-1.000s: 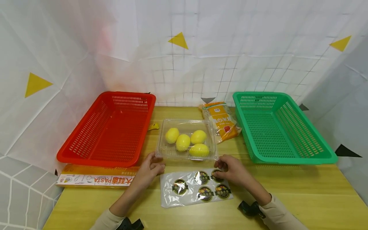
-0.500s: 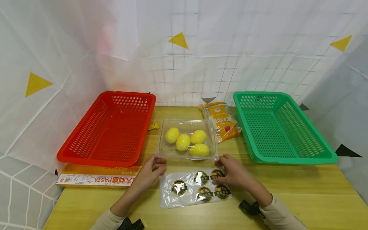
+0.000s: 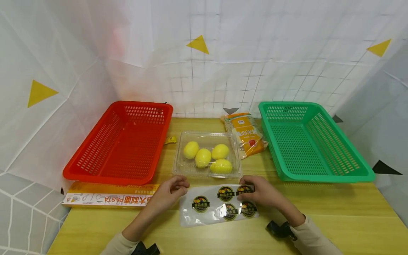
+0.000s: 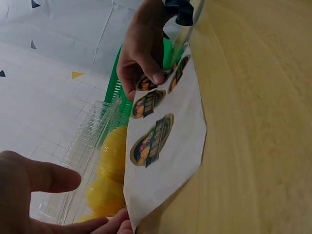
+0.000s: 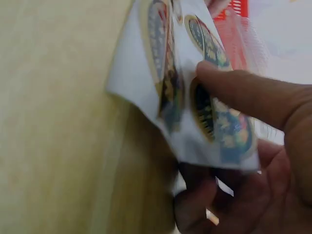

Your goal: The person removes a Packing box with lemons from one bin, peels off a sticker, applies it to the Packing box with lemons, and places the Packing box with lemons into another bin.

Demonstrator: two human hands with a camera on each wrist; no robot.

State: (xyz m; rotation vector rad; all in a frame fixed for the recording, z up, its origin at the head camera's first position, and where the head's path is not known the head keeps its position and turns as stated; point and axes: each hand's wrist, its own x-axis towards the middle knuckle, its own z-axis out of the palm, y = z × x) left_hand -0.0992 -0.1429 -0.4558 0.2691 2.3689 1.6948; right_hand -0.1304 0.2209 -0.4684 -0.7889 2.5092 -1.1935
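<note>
Both hands are on the sticker sheet (image 3: 218, 204), which lies w/ its near part on the wooden table (image 3: 318, 212) just in front of the clear box (image 3: 206, 154), far edge tipped up. Right hand (image 3: 262, 194) pinches the sheet's right end, thumb on top over one of the round stickers (image 5: 222, 122) and fingers curled under; the right wrist view shows that grip plainly, though blurred. Left hand (image 3: 169, 193) sits at the sheet's left edge w/ fingers bent; the left wrist view puts a fingertip at the sheet's corner, but whether it really grips can't be told. As for progress, my read: early stage. All five stickers look to be on the sheet, none peeled, and no sticker shows on the box lid, so lifting one off and placing it is all left to do. The box looks shut, w/ four yellow lemons (image 3: 203, 158) inside. The red basket (image 3: 121, 141) at left and green basket (image 3: 312, 141) at right have nothing in them. Writing: the flat orange-and-white carton (image 3: 108, 198) by the red basket reads "PASTA", seen upside down, next to Chinese characters. The orange bag (image 3: 245, 134) behind the box has Chinese characters too, not legible to me. The stickers are black w/ a yellow band and fruit artwork; their text is too small to read.
</note>
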